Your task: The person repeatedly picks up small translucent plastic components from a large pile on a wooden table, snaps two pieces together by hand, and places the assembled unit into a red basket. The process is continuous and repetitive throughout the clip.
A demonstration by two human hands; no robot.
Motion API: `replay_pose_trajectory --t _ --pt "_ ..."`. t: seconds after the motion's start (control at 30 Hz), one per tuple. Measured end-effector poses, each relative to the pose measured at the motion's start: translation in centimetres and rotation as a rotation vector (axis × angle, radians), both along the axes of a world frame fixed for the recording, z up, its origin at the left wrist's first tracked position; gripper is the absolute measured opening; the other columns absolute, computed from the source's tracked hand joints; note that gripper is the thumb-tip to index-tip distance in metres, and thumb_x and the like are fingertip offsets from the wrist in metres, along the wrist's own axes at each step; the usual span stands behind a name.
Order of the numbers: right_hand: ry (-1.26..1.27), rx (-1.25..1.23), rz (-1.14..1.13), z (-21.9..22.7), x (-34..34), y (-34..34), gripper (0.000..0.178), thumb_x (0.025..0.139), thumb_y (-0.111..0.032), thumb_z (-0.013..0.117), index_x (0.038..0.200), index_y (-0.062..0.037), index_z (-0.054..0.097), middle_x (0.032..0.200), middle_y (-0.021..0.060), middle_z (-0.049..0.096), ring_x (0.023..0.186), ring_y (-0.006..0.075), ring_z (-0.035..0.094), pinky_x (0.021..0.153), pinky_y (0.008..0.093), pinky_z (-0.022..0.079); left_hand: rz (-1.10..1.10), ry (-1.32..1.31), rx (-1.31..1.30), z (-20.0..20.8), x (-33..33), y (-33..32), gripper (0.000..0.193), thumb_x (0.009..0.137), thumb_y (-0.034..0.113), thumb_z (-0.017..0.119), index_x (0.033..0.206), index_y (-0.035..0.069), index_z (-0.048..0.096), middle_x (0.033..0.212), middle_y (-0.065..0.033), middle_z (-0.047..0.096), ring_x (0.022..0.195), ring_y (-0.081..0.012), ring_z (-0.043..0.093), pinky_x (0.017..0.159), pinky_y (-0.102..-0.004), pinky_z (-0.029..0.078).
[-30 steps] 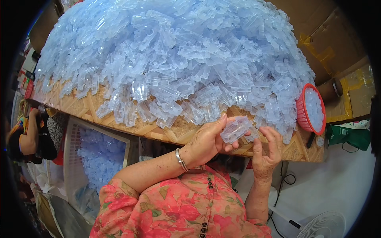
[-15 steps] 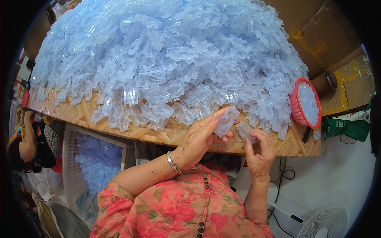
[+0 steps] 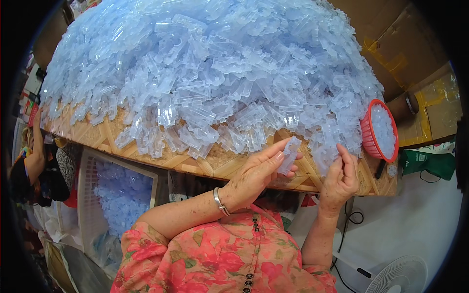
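Observation:
My left hand [image 3: 261, 168], with a silver bangle at its wrist, is closed on a clear, bluish moulded plastic piece [image 3: 290, 155]. The piece is held up above the table's front edge, between thumb and fingers. To its right, my right hand [image 3: 340, 177] is at the near edge of the pile. Its index finger is raised apart from the thumb, its fingertips beside loose clear pieces [image 3: 324, 157], and I see nothing held in it. A large heap of the same plastic pieces [image 3: 220, 73] covers most of the table [image 3: 205, 166].
A red plastic basket [image 3: 367, 134] of similar pieces stands at the table's right end, near a dark marker-like object [image 3: 379, 168]. Below left is a white crate [image 3: 88, 195] holding bluish pieces. Cardboard boxes [image 3: 391, 44], a white fan [image 3: 400, 276] and another person's arm [image 3: 35, 156] are around.
My right hand has moved right to the pile's edge, and the piece it held no longer shows in its fingers. My left hand has shifted slightly right, its piece turned more upright.

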State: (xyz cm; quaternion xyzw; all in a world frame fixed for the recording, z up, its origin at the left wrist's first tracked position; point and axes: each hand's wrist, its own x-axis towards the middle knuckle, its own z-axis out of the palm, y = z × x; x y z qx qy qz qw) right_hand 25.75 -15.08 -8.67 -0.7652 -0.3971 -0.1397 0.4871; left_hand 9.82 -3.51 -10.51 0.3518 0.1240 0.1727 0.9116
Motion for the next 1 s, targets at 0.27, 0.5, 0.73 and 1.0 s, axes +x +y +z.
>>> replay_pose_trajectory --t 0.27,0.5,0.73,1.0 --pt "-0.358 0.012 0.257 -1.4 -1.7 1.0 0.028 0.081 0.001 0.077 0.108 -0.0051 0.071 0.094 0.0088 0.063 0.083 0.0256 0.061 0.068 0.0362 0.049 0.003 -0.095 -0.142 -0.3 0.4 -0.2 0.053 0.109 0.026 0.046 0.154 0.002 0.032 0.137 -0.0092 0.056 0.121 -0.0178 0.057 0.105 -0.0362 0.047" --pt "0.034 0.016 0.379 -2.0 -2.6 0.1 0.026 0.082 -0.001 0.076 0.106 -0.0076 0.07 0.121 0.0152 0.061 0.098 0.0244 0.063 0.083 0.0349 0.054 0.02 -0.131 -0.106 0.0 0.3 0.1 0.054 0.108 0.021 0.045 0.156 0.003 0.029 0.142 -0.009 0.053 0.128 -0.0186 0.054 0.109 -0.0382 0.044" --pt "0.466 -0.004 0.482 -0.3 -3.6 0.0 0.02 0.091 -0.012 0.075 0.107 -0.0029 0.067 0.134 0.0181 0.058 0.107 0.0174 0.061 0.083 0.0321 0.055 0.108 -0.092 0.14 -0.6 0.1 0.3 0.054 0.109 0.018 0.043 0.158 0.002 0.026 0.15 -0.0119 0.047 0.137 -0.0201 0.048 0.114 -0.0377 0.038" --pt "0.937 0.196 0.527 -1.8 -3.0 0.2 0.028 0.097 -0.025 0.071 0.093 0.0004 0.061 0.136 0.0171 0.058 0.109 0.0131 0.058 0.093 0.029 0.046 0.074 -0.095 0.6 0.1 -0.4 0.6 0.055 0.107 0.011 0.045 0.158 0.002 0.027 0.151 -0.0103 0.046 0.139 -0.0174 0.044 0.116 -0.034 0.033"
